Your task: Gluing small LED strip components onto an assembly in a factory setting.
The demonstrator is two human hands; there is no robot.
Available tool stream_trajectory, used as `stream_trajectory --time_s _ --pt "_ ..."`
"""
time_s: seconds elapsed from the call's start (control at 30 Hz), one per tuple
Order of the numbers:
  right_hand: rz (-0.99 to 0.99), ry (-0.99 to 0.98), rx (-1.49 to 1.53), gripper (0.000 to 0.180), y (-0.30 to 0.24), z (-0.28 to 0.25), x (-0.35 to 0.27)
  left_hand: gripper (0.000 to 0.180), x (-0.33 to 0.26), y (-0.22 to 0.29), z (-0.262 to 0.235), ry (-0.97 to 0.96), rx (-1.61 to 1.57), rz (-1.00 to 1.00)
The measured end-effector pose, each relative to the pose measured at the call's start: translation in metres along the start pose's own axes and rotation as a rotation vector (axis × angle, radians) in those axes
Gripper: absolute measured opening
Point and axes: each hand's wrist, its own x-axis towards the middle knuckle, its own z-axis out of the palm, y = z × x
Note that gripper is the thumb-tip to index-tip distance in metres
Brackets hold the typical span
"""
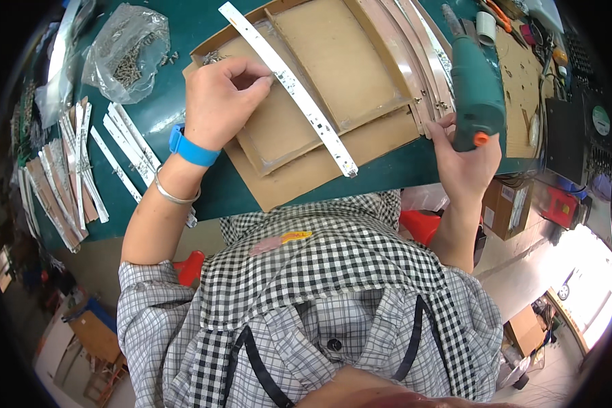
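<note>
A long white strip board (306, 102) dotted with small dark parts lies diagonally across a shallow cardboard tray (415, 98). My left hand (226, 95) is over the tray's left side, thumb and forefinger pinched together at the strip's left edge. What sits between those fingertips is too small to make out. On the right, my right hand (466, 160) grips a green electric screwdriver (479, 85) with an orange button, its nose directed away from me. The right thumb and fingertips are close to the near ends of some curved metal strips (421, 68). Small screws (214, 58) show just beyond my left hand.
A clear plastic bag of screws (126, 61) rests at the far left on the green table (241, 197). Bundles of white and brown strips (68, 173) lie along the left edge. Cardboard (513, 102), a white roll (485, 28) and orange-handled pliers (500, 15) occupy the far right.
</note>
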Motion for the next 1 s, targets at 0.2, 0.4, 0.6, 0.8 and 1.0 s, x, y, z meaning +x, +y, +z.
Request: stream_trajectory --time_s 0.2,0.4,0.6,0.8,1.0 --pt "-0.178 0.027 -0.256 0.061 0.002 0.009 0.002 0.012 -0.001 -0.001 0.001 0.017 -0.037 0.046" --pt "-0.213 -0.039 -0.399 0.062 0.001 0.018 0.005 0.013 -0.002 -0.001 -0.006 0.007 0.049 0.104" --pt "-0.177 -0.068 -0.446 0.061 0.001 0.019 0.007 0.017 -0.015 0.007 -0.015 0.09 0.206 0.208" --pt "-0.263 0.028 -0.443 0.062 0.008 0.022 0.008 0.026 -0.04 0.048 -0.003 -0.201 0.266 0.819" --pt "-0.021 0.135 -0.346 0.04 0.012 0.021 0.001 0.012 -0.041 0.042 0.022 -0.208 0.437 0.911"
